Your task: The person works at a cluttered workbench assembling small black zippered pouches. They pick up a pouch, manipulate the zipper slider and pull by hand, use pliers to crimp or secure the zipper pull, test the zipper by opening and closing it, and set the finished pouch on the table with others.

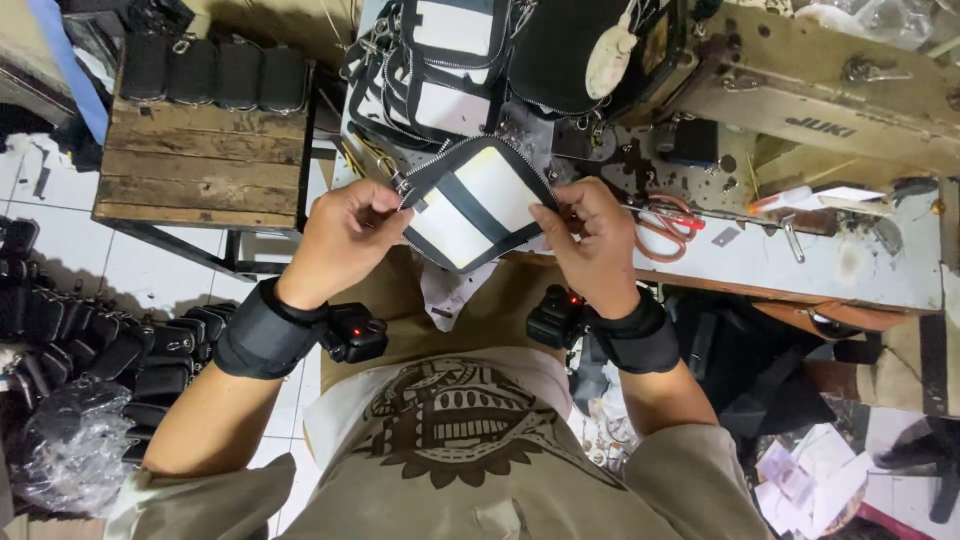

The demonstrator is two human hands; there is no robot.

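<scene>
- Both hands pinch a small white pouch with black trim and a zip edge (470, 205), held tilted in the air over the near edge of the worktable (760, 262)
- Left hand (343, 238) has its fingers closed on the pouch's left corner, right at the metal zip end
- Right hand (592, 240) has its fingers closed on the pouch's right edge, thumb on top
- Each wrist wears a black band carrying a small black device with a red light, on the left wrist (352, 332) and on the right wrist (556, 316)
- Just beyond the pouch, a heap of similar white-and-black pouches (440, 65) lies on the far side of the table
- Orange-handled scissors (668, 225) lie on the table just right of the right hand
- Grimy beige sewing machine (830, 95) stands at the far right
- Far left, a wooden bench (200, 150) bears a row of black cases (215, 72) along its far edge
- Near left, on the tiled floor, more black cases (120, 345) lie piled beside a clear plastic bag (70, 450)
</scene>
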